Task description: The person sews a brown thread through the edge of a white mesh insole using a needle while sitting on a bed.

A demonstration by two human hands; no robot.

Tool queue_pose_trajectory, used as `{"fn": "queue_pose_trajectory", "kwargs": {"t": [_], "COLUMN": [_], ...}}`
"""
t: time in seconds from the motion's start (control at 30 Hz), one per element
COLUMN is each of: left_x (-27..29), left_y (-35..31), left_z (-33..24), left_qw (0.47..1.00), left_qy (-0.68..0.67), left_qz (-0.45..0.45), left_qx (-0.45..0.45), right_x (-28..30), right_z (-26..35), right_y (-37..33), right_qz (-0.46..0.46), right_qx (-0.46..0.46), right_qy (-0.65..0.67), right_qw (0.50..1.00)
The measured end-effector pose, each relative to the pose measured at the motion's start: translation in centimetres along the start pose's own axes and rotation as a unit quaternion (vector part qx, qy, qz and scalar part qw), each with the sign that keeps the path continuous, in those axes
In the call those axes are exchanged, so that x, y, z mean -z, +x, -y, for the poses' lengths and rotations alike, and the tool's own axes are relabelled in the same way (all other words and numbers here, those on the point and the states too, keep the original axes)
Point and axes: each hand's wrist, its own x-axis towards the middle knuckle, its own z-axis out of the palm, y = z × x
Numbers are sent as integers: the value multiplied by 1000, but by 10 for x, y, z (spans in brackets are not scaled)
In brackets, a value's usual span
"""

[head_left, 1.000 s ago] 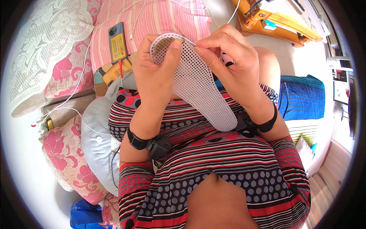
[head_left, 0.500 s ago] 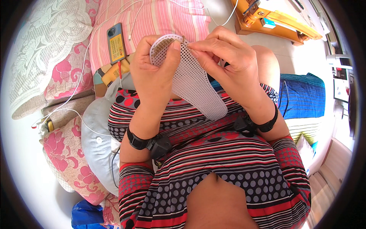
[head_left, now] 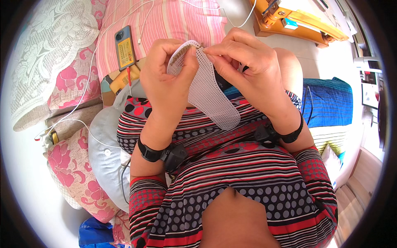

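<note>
Both hands (head_left: 206, 70) pinch a white mesh sole (head_left: 211, 97) over the lap

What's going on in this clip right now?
A seated person is working on a white, sole-shaped mesh piece held up over their lap. The left hand grips its upper end, where some tan stitching shows, and the right hand pinches at that same top edge with thumb and fingertips; whether it holds a needle is too small to tell. Both wrists carry black bands. To the person's left, a phone lies on a pink striped pillow, with white cables trailing across it.
</note>
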Motion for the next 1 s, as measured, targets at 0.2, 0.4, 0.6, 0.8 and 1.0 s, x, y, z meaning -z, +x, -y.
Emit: {"fn": "queue_pose_trajectory", "kwargs": {"t": [0.2, 0.4, 0.6, 0.8, 1.0], "left_x": [2, 0, -3, 5, 7], "left_y": [4, 2, 1, 10, 10], "left_z": [1, -1, -2, -1, 1], "left_qw": [969, 945, 948, 942, 931], "left_qy": [180, 235, 233, 246, 250], "left_qz": [2, 7, 33, 15, 13], "left_qx": [-167, -228, -212, -227, -265], "right_x": [2, 2, -1, -3, -8], "right_z": [0, -4, -11, -12, -18], "right_y": [1, 0, 1, -5, -9], "right_qz": [5, 8, 29, 36, 8], "right_qx": [-9, -9, -34, -135, -144], "right_qy": [10, 27, 34, 166, 215], "right_qw": [1000, 1000, 998, 976, 966]}}
